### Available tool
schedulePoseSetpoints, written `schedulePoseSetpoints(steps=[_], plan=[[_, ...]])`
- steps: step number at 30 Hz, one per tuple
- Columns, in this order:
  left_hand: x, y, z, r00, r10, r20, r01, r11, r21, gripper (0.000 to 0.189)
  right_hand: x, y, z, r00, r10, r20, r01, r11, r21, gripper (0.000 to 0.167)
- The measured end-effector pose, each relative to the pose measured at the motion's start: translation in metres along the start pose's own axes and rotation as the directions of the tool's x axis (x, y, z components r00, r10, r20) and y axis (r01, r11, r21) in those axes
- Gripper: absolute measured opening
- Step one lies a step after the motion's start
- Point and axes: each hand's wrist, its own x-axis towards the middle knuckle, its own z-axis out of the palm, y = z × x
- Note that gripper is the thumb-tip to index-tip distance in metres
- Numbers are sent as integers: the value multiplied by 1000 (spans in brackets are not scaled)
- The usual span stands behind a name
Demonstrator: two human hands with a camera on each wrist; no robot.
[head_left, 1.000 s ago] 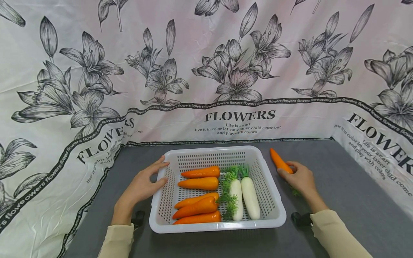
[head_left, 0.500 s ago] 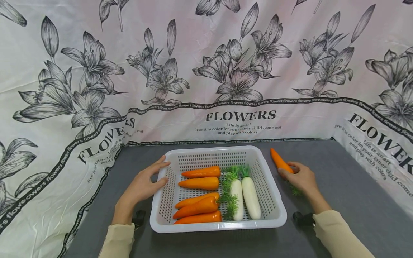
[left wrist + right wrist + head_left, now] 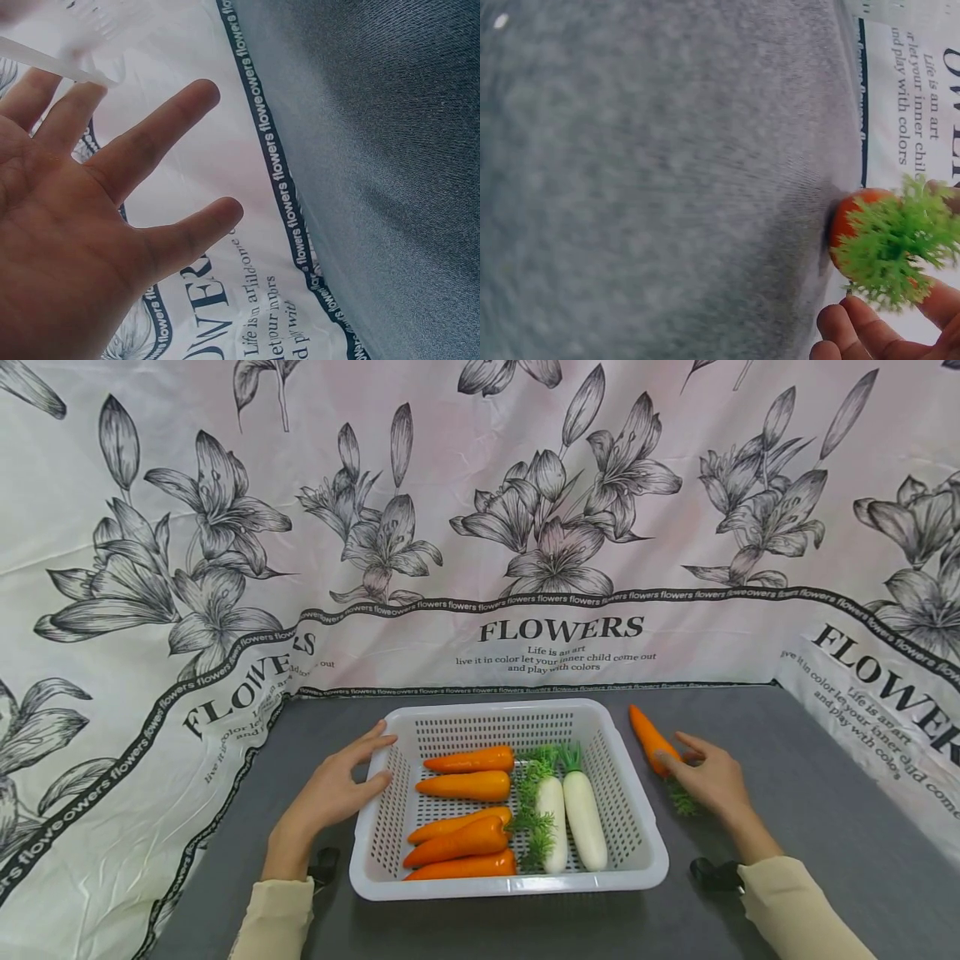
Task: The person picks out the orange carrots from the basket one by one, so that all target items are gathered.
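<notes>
On the table, to the right of the basket, lies an orange carrot (image 3: 645, 732) with a green leafy top (image 3: 900, 244). My right hand (image 3: 708, 777) is beside its leafy end, thumb over the near side and fingers loosely spread. At the left wall of the white perforated basket (image 3: 508, 887), my left hand (image 3: 336, 792) has its fingers extended, with fingertips at the rim. In the left wrist view the palm faces the camera and the fingers are spread. Inside the basket, several carrots (image 3: 463, 787) lie on the left and two white radishes (image 3: 584, 821) on the right.
A grey cloth (image 3: 817, 793) covers the table. Behind it and at both sides hangs a white curtain (image 3: 420, 652) printed with flowers and lettering. Dark wrist devices (image 3: 716, 874) show below the hands.
My right hand has loosened its fingers from the carrot and drawn slightly to the right, uncovering more of its green top. The carrot stays in place. The left hand and the basket hold still.
</notes>
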Motion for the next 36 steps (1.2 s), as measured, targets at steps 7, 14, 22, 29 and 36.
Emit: schedulePoseSetpoints(steps=[7,14,22,29,36], plan=[[-1,3,-1,1000,-4,7,4,1000,6,58,3,-6,-6,994,-90,-61,90,996,-1,76],[-1,2,-1,1000,-4,9,3,1000,15,58,2,-29,-15,967,-210,-147,213,977,2,69],[-1,2,-2,1000,-11,16,11,1000,13,59,0,-72,-31,922,-367,-126,367,930,-24,64],[0,2,-2,1000,-10,11,10,1000,14,59,-4,-115,-33,870,-493,-4,493,870,-25,56],[0,1,-1,1000,-13,8,12,1000,15,59,-11,-148,-17,743,-651,156,654,756,41,48]])
